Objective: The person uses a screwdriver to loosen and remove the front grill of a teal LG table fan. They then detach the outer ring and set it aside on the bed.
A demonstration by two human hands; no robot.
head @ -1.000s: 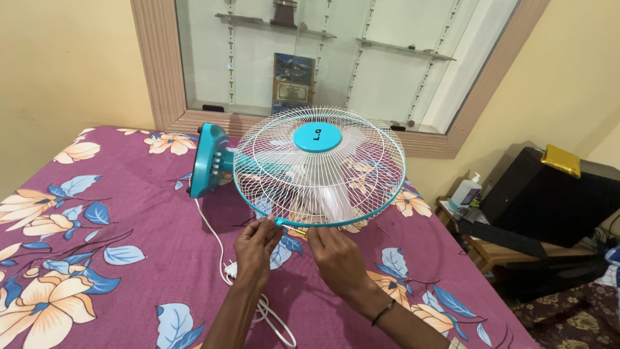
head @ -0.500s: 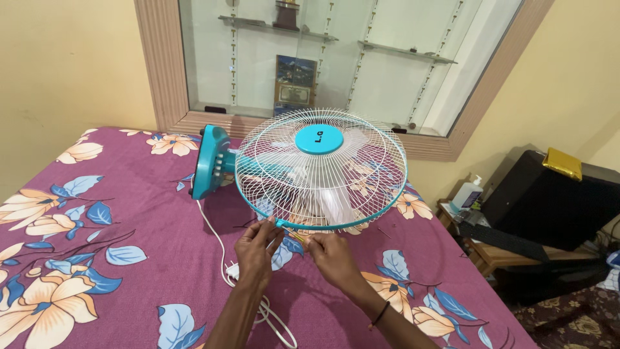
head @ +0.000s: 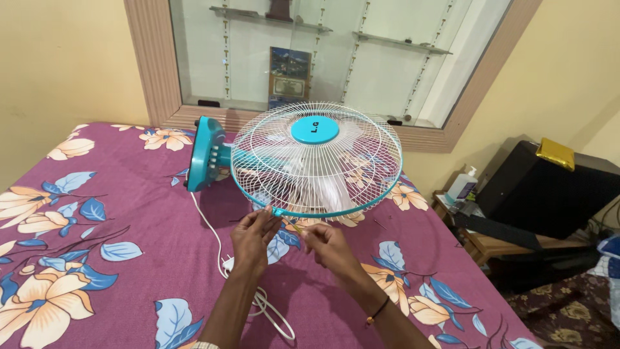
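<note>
A table fan lies on its back on a purple flowered bedsheet (head: 129, 213). Its white wire grille (head: 349, 155) has a teal hub (head: 314, 130) and a teal rim, and its teal base (head: 205, 154) is tipped to the left. My left hand (head: 253, 236) pinches the near edge of the rim at a small teal clip (head: 278, 211). My right hand (head: 326, 245) is just right of it, fingers closed on a thin yellow tool (head: 296, 224) that points at the clip; the tool's tip is hard to make out. The fan's white cord (head: 208, 223) runs under my left wrist to a plug (head: 227, 264).
Behind the bed is a wood-framed glass cabinet (head: 148, 77) with shelves and a framed picture. To the right, off the bed, stand a low wooden table (head: 491, 245), a white pump bottle (head: 462, 185) and a black box (head: 549, 194) with a gold packet (head: 555, 154) on top.
Both hands stay at the near rim. My right hand has drawn in closer to the left hand and the clip. The view has shifted slightly.
</note>
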